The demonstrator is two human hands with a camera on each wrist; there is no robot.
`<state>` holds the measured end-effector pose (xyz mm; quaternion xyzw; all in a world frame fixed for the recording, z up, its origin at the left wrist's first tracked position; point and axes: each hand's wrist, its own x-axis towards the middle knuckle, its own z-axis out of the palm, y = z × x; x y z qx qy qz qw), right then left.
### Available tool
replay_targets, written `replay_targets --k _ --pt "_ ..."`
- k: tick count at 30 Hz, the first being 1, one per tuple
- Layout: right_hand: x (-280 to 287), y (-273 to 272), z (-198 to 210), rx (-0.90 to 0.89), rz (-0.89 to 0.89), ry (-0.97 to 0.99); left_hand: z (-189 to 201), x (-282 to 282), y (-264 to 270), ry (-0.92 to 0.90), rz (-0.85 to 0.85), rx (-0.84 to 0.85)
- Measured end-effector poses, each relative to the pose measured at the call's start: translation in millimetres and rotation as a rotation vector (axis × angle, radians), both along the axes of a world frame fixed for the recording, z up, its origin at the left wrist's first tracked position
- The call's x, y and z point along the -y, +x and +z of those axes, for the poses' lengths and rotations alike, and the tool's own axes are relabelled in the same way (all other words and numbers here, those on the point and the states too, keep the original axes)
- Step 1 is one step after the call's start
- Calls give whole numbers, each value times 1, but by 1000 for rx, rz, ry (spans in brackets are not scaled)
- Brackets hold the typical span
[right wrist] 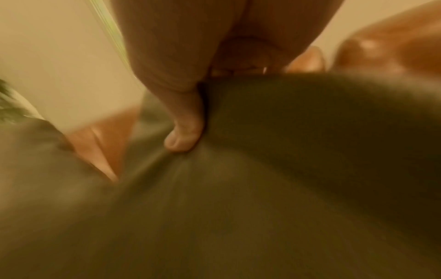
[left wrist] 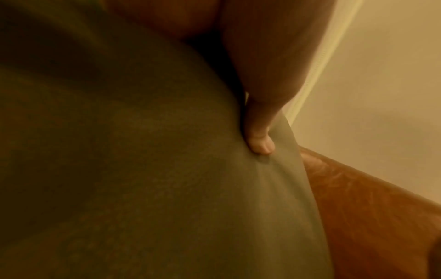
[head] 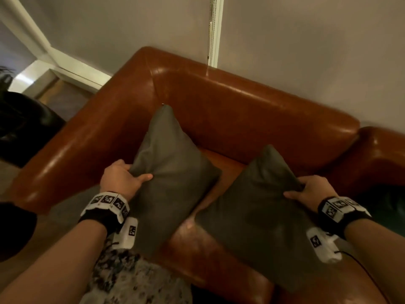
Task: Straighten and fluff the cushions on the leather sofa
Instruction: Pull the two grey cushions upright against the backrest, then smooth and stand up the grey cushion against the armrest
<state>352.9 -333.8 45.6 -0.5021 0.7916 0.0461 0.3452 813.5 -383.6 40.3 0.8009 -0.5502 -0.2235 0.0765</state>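
Left hand [head: 122,177] pinches outer edge of left cushion [head: 171,172]; right hand [head: 306,190] pinches right cushion [head: 258,207]. Both cushions over leather sofa [head: 241,102] seat. Best: keep firm grip, shake evenly, set upright against backrest.

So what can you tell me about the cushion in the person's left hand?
The left cushion is a plump, rectangular throw pillow in dull olive-grey fabric with a matte, finely grained look. It stands tilted on the seat of the brown leather sofa, one pointed corner reaching up toward the backrest near the sofa's corner. The left hand grips its left edge, the thumb pressing in so that the cloth puckers in creases. Its right corner comes close to the second cushion; whether they touch is unclear.
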Motion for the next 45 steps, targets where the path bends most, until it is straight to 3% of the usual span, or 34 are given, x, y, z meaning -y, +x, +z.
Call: replay_targets --k 5,10,14,16,21,25,27,30,34,40,42,45 --pt "68 13 13 -57 180 -216 13 4 17 -6 -142 319" --pt "92 -1 -11 -178 333 -76 -3 10 23 169 -58 280" --pt "84 -22 -28 -335 223 -73 -11 3 27 234 -24 284" --pt "86 -25 -33 -313 215 -52 -13 0 32 267 -45 343" --pt "99 -13 -18 -146 237 -218 -6 -1 34 221 -72 424" --pt "108 4 -6 -230 397 -316 -5 0 39 161 -18 395" --pt "112 12 -8 -323 455 -275 -9 1 41 174 15 359" --pt "115 30 -10 -384 398 -220 -16 0 50 199 23 262" --pt "101 76 0 -273 497 -401 -11 -14 77 70 -26 161" --pt "97 192 6 -168 676 -493 -12 -65 141 28 99 335" --pt "113 241 2 11 603 -512 -15 -78 160 10 111 317" --pt "151 308 -10 340 338 -383 -24 -95 178 -62 65 93"
